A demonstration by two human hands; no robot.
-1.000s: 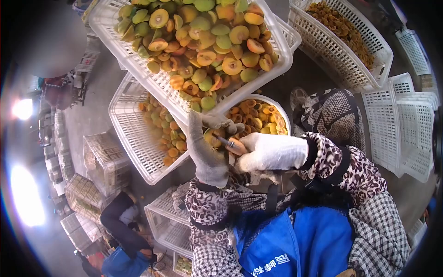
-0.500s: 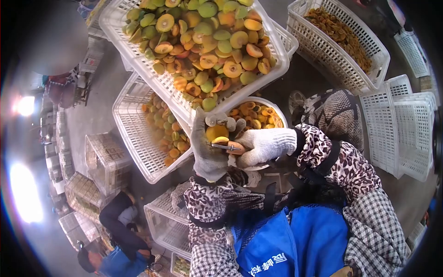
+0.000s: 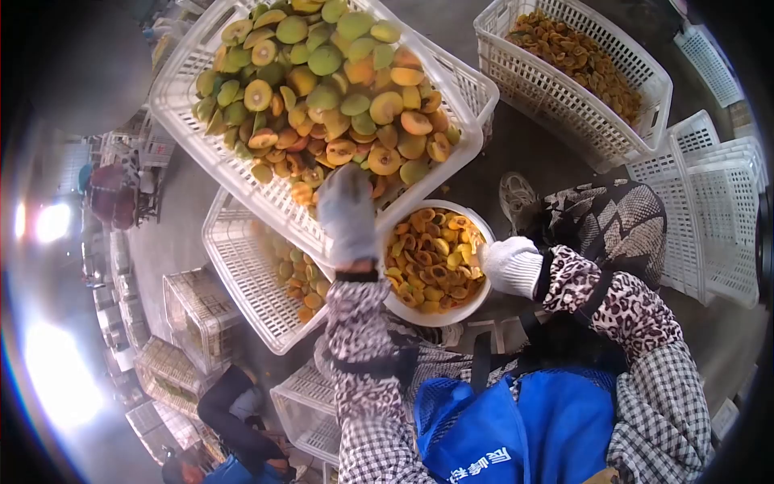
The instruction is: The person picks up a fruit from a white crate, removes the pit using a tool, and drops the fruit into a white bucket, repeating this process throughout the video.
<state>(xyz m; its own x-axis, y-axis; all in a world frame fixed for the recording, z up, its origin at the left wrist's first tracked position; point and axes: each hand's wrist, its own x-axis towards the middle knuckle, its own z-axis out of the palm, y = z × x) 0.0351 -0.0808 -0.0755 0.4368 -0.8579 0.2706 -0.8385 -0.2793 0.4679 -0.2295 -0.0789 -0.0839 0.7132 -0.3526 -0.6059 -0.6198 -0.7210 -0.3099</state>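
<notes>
My left hand (image 3: 347, 211), in a pale glove, reaches over the near edge of the upper white crate (image 3: 278, 211). Its fingertips touch the halved green and orange fruit (image 3: 324, 97) and are blurred, so their grip is unclear. Beside the right rim of a round white bucket (image 3: 439, 319) is my right hand (image 3: 510, 264), gloved and with its fingers curled. What it holds is mostly hidden. Orange-yellow fruit pieces (image 3: 433, 262) fill much of the bucket.
Below the upper crate, at its left, another crate (image 3: 234, 266) holds fruit. A crate of darker pieces (image 3: 576, 73) stands at the upper right, near nested white crates (image 3: 730, 218). A shoe (image 3: 516, 198) lies beyond the bucket. Another person (image 3: 234, 419) is at the lower left.
My hands have moved apart from over the bucket. The left went up to the fruit in the crate; the right moved right to the bucket rim. The fruit and blade between them are no longer seen there.
</notes>
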